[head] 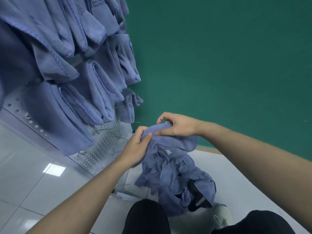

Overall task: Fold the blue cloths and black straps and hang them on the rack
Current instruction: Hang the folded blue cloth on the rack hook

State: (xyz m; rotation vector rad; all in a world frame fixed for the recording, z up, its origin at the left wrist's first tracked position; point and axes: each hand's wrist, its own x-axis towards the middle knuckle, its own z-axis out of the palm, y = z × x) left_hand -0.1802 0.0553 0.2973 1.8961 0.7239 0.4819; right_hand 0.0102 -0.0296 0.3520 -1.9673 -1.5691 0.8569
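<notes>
Both hands hold one crumpled blue cloth [170, 168] up in front of me. My left hand [137, 146] pinches its upper left edge. My right hand [177, 124] grips the top fold just to the right, fingers curled over it. The cloth hangs down in loose folds towards my knees. A black strap [197, 198] with a grey band shows among the folds at the bottom right. On the left, several folded blue cloths [70, 68] hang on the pegs of a perforated metal rack [108, 142].
Bare metal hooks [80, 154] stick out of the rack's lower panel, left of my left hand. A green wall [219, 65] fills the right side. Below are a glossy tiled floor [33, 174], my black-trousered knees [146, 215] and a white shoe [221, 215].
</notes>
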